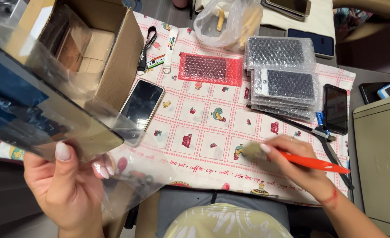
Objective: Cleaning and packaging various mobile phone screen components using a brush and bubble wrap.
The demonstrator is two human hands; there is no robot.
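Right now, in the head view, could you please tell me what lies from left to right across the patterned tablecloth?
Cardboard box → dark phone lying face up → red bubble-wrap pouch → stack of clear bubble-wrapped dark panels → second dark phone. In front, the left hand holds a dark glass panel; the right hand holds a red-handled brush.
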